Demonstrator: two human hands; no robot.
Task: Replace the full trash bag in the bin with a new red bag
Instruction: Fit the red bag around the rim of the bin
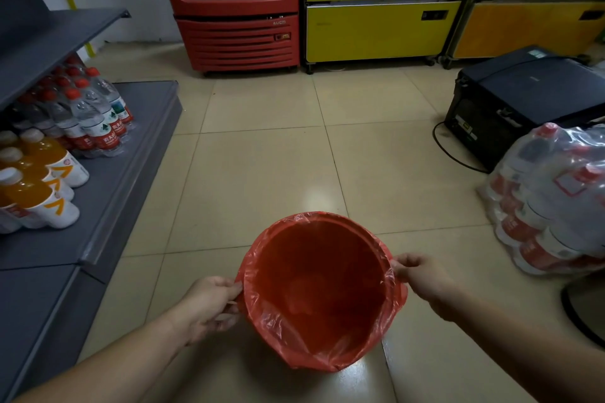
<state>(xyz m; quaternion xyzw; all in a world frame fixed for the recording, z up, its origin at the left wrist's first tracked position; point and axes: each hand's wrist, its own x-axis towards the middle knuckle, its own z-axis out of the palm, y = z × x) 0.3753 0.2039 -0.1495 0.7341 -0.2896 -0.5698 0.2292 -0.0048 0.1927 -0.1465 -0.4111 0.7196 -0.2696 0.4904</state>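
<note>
Both hands are at the rim of the bin, one on each side: the left hand (209, 303) has its fingers closed on the red bag (322, 294) at the bin's left edge, and the right hand (417, 275) pinches the bag's folded-over plastic at the right edge. At the far left stands a grey shelf (108, 180), its lower board holding orange drink bottles (39, 180) nearest and a shrink-wrapped pack of water bottles (95, 111) with red caps farther back. In the middle, near the person, the round bin (314, 366) stands on the tiled floor (262, 157), and the red bag lines its inside, with the bag's edge turned down over the rim all the way around; the bag looks empty. Far beyond it a red drinks fridge (235, 10) stands against the wall, with a yellow fridge (383, 3) just to its right and another yellow and orange one (537, 6) beside that. On the right, a black box-shaped machine (523, 101) sits on the floor with a cable curling from it, and nearer, just beside it, lies a big plastic-wrapped pack of bottles (550, 203) with red labels.
</note>
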